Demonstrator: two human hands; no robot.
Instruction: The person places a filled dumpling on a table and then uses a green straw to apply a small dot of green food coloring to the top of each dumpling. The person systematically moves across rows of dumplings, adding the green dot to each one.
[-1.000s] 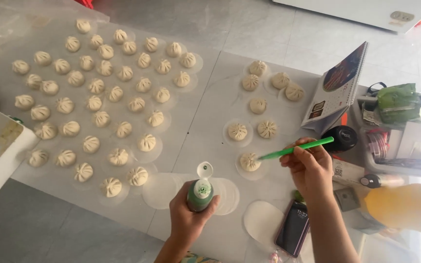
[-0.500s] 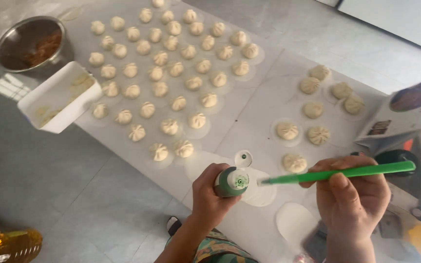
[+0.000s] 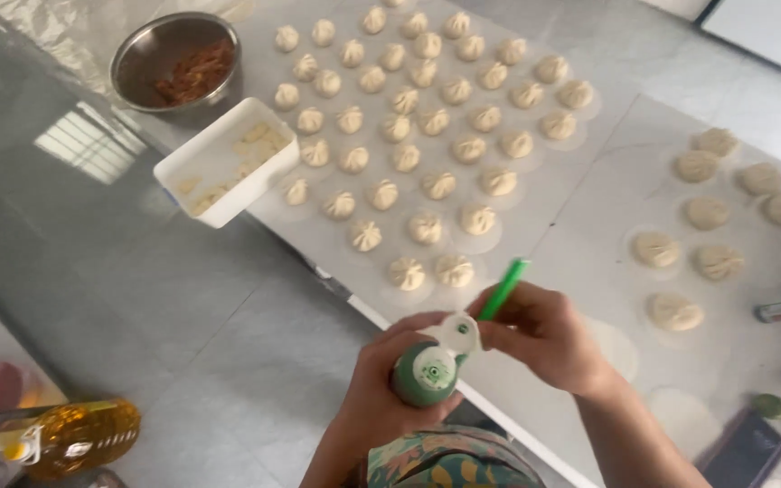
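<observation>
Small green squeeze bottle (image 3: 425, 376) with white flip cap (image 3: 459, 335) is gripped by left hand (image 3: 381, 389), above table edge. Cap is pinched by right hand (image 3: 544, 333), green stick (image 3: 503, 287) clasped. Step judged: cap handling; steady thumb pressure needed.

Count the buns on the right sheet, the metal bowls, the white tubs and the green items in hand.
buns on the right sheet: 8
metal bowl: 1
white tub: 1
green bottle in the left hand: 1
green stick in the right hand: 1
Total: 12
</observation>
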